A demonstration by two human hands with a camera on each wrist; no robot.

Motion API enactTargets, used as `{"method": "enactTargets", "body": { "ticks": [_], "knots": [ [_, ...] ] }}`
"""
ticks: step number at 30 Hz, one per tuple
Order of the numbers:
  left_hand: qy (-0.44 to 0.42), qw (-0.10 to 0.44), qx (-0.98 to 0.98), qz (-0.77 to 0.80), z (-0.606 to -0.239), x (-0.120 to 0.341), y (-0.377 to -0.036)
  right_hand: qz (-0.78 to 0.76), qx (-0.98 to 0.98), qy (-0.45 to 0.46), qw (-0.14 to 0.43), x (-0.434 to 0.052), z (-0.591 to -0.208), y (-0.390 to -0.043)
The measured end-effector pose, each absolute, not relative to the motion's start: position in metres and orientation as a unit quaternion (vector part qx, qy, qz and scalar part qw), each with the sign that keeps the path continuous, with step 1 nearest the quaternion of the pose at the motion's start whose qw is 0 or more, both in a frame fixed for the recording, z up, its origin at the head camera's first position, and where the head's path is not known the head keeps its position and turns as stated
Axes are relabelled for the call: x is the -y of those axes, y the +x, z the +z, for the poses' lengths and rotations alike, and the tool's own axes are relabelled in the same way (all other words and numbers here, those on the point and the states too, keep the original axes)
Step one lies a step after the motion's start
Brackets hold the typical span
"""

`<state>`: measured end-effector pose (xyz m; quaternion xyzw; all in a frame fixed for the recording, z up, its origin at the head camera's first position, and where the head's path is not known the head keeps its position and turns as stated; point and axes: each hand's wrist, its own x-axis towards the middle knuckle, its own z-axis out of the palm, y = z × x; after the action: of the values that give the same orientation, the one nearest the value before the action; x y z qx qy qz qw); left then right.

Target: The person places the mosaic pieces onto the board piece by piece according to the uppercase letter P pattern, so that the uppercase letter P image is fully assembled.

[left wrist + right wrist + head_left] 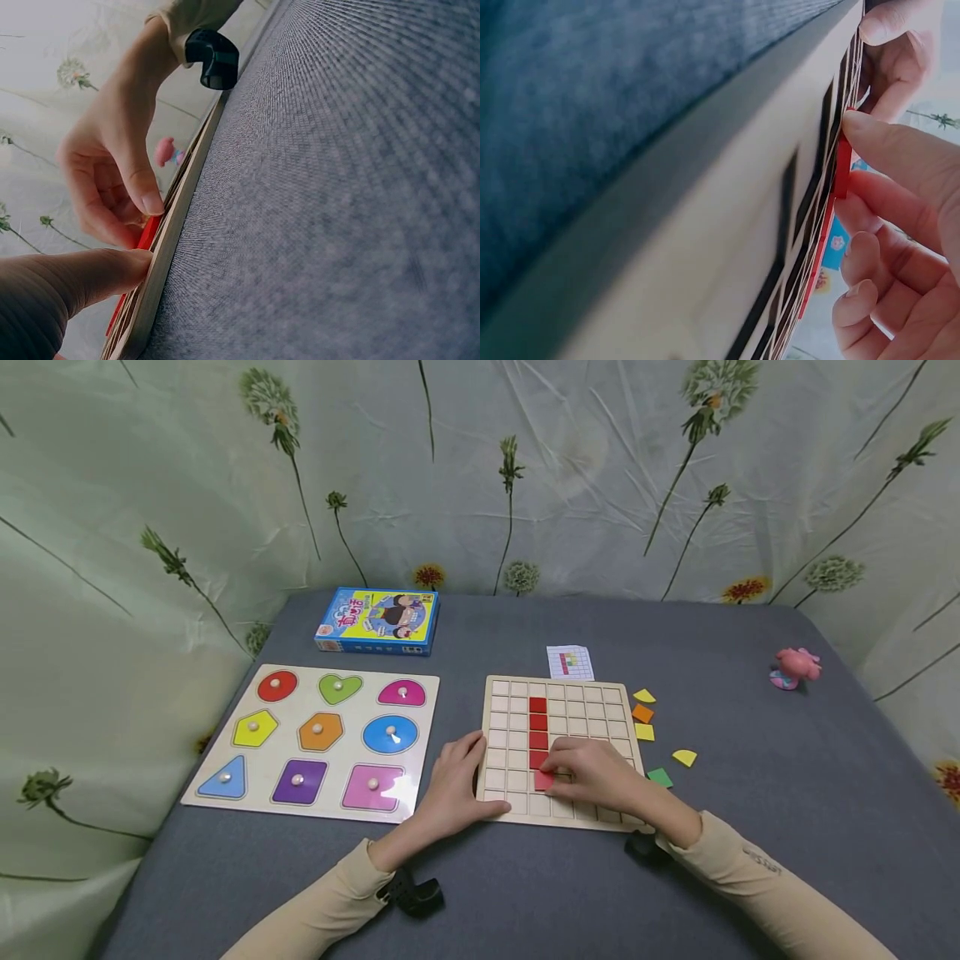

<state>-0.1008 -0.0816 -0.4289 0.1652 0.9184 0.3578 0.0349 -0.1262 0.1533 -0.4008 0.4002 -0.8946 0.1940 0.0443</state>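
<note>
My right hand (592,772) pinches a red square tile (543,780) between thumb and fingers, low over a wooden grid board (501,781). In the right wrist view this tile (843,161) stands tilted against the board's surface. Directly beyond it, several red tiles (537,722) form a column in the grid. My left hand (453,785) rests at the board's left side, fingers along the edge and thumb on the near left corner. In the left wrist view the straight left thumb (105,276) presses the board's rim.
Right of the board lie yellow pieces (644,732), an orange piece (642,713) and a green piece (660,777). A pattern card (570,662) touches the far edge. Left stands a knobbed shape puzzle (285,743), with a blue box (377,621) behind. A pink figurine (797,668) is far right.
</note>
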Motion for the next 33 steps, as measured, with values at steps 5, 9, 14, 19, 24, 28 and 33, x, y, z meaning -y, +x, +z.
{"method": "enactTargets", "body": {
  "ticks": [5,9,14,19,24,28,33],
  "knots": [
    [0.167,0.033,-0.918,0.357,-0.4283,0.0812,-0.1013,0.19,0.899,0.393,0.028,-0.1511,-0.3984,-0.1261],
    [0.168,0.034,-0.919,0.356,-0.4278,0.0809,-0.102,0.194,0.9,0.391,0.018,-0.1502,-0.3969,-0.1261],
    [0.168,0.035,-0.919,0.354,-0.4271,0.0808,-0.1027,0.196,0.9,0.389,0.012,-0.1494,-0.3965,-0.1265],
    [0.17,0.03,-0.92,0.353,-0.4274,0.0807,-0.1035,0.197,0.901,0.387,0.014,-0.1488,-0.3966,-0.1272],
    [0.173,0.029,-0.919,0.354,-0.4282,0.0805,-0.1033,0.199,0.899,0.389,0.019,-0.1488,-0.397,-0.127],
    [0.171,0.03,-0.918,0.355,-0.4283,0.0808,-0.1014,0.203,0.898,0.39,0.024,-0.1485,-0.3973,-0.1263],
    [0.173,0.023,-0.92,0.351,-0.4287,0.0813,-0.1002,0.207,0.899,0.384,0.036,-0.1502,-0.3956,-0.1251]
  ]
}}
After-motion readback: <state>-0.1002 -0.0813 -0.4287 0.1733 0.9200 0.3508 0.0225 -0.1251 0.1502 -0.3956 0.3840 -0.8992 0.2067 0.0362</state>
